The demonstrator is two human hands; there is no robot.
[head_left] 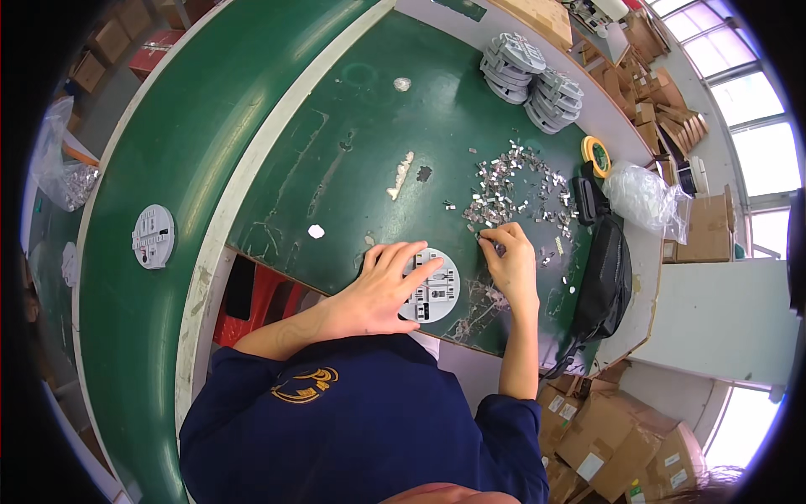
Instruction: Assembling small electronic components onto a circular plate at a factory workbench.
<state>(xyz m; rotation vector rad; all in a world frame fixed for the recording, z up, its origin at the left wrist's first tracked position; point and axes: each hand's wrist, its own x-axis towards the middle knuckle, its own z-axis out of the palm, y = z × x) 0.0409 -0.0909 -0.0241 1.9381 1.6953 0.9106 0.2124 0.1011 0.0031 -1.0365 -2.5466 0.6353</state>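
Note:
A round grey plastic part (440, 290) with molded slots lies flat near the front edge of the green table. My left hand (382, 286) grips its left side, fingers over the top and thumb at the near rim. To the right of the part, my right hand (510, 262) is closed in a pinch, its fingertips at the near edge of a scattered heap of small metal pieces (495, 193). What sits between those fingertips is too small to make out.
Stacks of similar grey parts (512, 63) stand at the far right. A yellow tape roll (596, 156), a black bag (600, 286) and a clear plastic bag (642, 197) line the right edge. Left of the table runs a green conveyor belt (189, 168) carrying another grey part (154, 238).

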